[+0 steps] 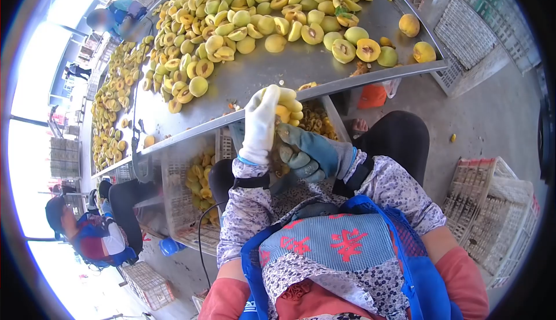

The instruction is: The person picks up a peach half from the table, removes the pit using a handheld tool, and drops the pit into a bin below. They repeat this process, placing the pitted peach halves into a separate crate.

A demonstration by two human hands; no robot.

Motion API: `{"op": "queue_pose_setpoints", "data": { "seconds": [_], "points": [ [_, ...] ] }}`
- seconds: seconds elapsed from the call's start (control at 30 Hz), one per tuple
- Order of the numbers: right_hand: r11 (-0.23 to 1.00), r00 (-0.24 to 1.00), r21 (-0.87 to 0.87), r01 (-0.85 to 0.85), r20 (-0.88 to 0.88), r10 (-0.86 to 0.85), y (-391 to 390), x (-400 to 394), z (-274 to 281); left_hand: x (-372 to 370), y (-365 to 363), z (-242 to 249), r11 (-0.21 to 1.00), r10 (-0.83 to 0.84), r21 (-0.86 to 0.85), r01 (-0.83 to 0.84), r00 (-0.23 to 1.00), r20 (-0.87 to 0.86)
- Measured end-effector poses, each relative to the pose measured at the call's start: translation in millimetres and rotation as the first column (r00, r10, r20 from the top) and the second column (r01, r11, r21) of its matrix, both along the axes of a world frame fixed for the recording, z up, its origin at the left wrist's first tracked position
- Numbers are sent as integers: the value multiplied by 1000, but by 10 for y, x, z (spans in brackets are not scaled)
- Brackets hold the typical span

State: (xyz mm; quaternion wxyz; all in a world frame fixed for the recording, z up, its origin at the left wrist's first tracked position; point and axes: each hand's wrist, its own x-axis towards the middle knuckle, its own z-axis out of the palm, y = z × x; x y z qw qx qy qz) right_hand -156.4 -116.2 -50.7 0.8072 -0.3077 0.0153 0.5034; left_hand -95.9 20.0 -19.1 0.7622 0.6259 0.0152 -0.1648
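Note:
My left hand (263, 120), in a white glove with yellow-stained fingers, is closed round a yellow peach half (282, 113) at the near edge of the metal table (243, 80). Just below and right of it is my right hand (313, 153), in a blue-grey glove, its fingers curled. What sits inside the right hand is hidden. The two hands are close together, over my lap. Beyond them, a large heap of halved peaches (231, 22) covers much of the tabletop, many with brown centres showing.
Under the table edge stand crates of fruit, one plastic crate (174, 195) at left. Stacked crates (489, 216) are on the floor at right. Another person (95, 233) sits at left, and one more (119, 19) is farther back. A black cable (200, 245) hangs beside my lap.

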Motion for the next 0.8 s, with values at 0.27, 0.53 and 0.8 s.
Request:
{"op": "queue_pose_setpoints", "data": {
  "seconds": [0.27,0.53,0.8],
  "points": [
    [995,999,95,-28,-30,31,23,-7,12,-123,-37,-12,922,92,-351,-161,975,-203],
    [596,522,-691,410,713,467,125,-57,-435,19,780,56,878,421,-281,-388,904,68],
    [392,423,-615,684,773,473,126,-36,-371,-211,2516,825,227,-119,968,-110,983,140]
  ]
}}
